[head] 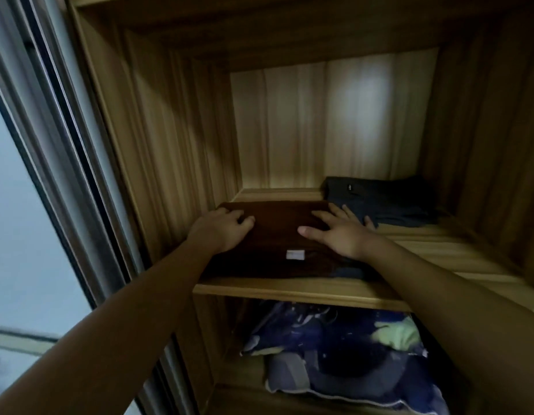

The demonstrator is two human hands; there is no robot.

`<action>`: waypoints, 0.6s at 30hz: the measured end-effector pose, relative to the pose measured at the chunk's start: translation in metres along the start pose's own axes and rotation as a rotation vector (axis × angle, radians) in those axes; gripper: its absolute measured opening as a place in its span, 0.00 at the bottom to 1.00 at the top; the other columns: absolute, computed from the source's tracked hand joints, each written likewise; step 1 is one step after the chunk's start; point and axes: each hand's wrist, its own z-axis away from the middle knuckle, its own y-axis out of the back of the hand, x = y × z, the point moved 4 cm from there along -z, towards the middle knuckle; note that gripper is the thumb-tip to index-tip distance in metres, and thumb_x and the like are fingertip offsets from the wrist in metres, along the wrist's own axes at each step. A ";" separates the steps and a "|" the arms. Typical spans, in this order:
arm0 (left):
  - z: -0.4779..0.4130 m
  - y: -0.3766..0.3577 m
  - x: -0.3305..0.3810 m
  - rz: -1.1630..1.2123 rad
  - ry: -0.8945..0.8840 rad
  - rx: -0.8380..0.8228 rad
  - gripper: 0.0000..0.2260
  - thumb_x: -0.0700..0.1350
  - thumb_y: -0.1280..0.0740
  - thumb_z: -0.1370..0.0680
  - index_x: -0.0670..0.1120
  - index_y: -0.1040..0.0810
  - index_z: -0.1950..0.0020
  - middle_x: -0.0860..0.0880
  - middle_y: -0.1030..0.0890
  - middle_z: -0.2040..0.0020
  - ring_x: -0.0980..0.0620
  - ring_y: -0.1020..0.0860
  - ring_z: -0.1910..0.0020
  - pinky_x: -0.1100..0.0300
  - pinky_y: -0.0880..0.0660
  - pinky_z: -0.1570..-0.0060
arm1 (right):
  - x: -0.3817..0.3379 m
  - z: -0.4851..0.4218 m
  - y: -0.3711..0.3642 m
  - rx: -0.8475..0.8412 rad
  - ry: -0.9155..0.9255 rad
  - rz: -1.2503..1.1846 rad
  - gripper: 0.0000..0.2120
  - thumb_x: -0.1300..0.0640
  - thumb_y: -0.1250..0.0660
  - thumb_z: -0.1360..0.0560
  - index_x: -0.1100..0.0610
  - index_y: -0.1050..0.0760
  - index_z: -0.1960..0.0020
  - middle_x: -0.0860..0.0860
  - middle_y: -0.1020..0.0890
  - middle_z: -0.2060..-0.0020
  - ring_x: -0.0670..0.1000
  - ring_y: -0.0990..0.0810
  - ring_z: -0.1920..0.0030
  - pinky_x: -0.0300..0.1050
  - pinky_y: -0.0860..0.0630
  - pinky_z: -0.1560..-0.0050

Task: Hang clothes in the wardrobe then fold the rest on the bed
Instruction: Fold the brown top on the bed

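The wooden wardrobe (176,145) stood open around both hands, its sliding door frame (59,130) off to the left of the left arm. Below the hands, under the shelf (289,290), lay blue patterned bedding (334,354). Both hands rested on a folded brown garment (277,235), which lay on the left part of that shelf, near its front edge. A folded navy garment (388,202) sat just beyond the right hand's fingertips, toward the back right corner. The right hand (340,232) lay flat on the brown garment's right side, fingers spread and straight. The left hand (221,232) covered its far left corner with fingers bent; whether they gripped the cloth could not be told. A small white label (295,254) showed between the wrists.
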 end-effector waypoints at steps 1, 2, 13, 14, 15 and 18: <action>0.001 0.000 0.001 -0.004 -0.015 0.003 0.33 0.70 0.56 0.21 0.55 0.40 0.21 0.45 0.38 0.21 0.44 0.38 0.24 0.47 0.40 0.29 | 0.000 0.004 0.000 0.017 -0.024 -0.012 0.51 0.13 0.56 0.40 0.34 0.46 0.21 0.44 0.53 0.18 0.51 0.59 0.19 0.65 0.63 0.25; 0.001 0.001 0.002 -0.009 -0.036 0.008 0.33 0.69 0.56 0.20 0.54 0.40 0.20 0.44 0.38 0.21 0.43 0.37 0.25 0.47 0.39 0.30 | -0.001 0.008 0.001 0.032 -0.048 -0.023 0.49 0.14 0.55 0.38 0.35 0.45 0.22 0.44 0.52 0.18 0.51 0.58 0.19 0.65 0.62 0.25; 0.044 0.046 0.132 0.355 -0.666 -0.043 0.18 0.54 0.35 0.22 0.54 0.23 0.32 0.50 0.21 0.36 0.50 0.23 0.41 0.53 0.25 0.39 | -0.002 0.151 0.059 0.089 -0.325 0.245 0.24 0.39 0.39 0.19 0.58 0.21 0.37 0.57 0.20 0.37 0.57 0.22 0.37 0.43 0.30 0.48; 0.053 0.045 0.149 0.339 -0.706 -0.055 0.20 0.55 0.34 0.22 0.53 0.24 0.30 0.50 0.22 0.35 0.49 0.23 0.39 0.53 0.25 0.38 | 0.003 0.173 0.064 0.096 -0.373 0.258 0.24 0.39 0.39 0.19 0.57 0.20 0.38 0.56 0.19 0.39 0.57 0.22 0.38 0.42 0.29 0.49; 0.062 0.042 0.167 0.326 -0.752 -0.070 0.21 0.56 0.34 0.22 0.53 0.25 0.30 0.50 0.22 0.34 0.49 0.23 0.39 0.53 0.25 0.38 | 0.010 0.195 0.069 0.104 -0.423 0.257 0.23 0.39 0.38 0.20 0.56 0.20 0.38 0.56 0.19 0.40 0.57 0.21 0.39 0.42 0.29 0.48; 0.095 0.030 0.222 0.297 -0.890 -0.130 0.22 0.57 0.34 0.24 0.54 0.25 0.31 0.50 0.22 0.34 0.50 0.23 0.40 0.54 0.25 0.40 | 0.036 0.267 0.073 0.123 -0.590 0.218 0.22 0.38 0.35 0.22 0.54 0.21 0.40 0.54 0.19 0.41 0.58 0.21 0.40 0.46 0.24 0.41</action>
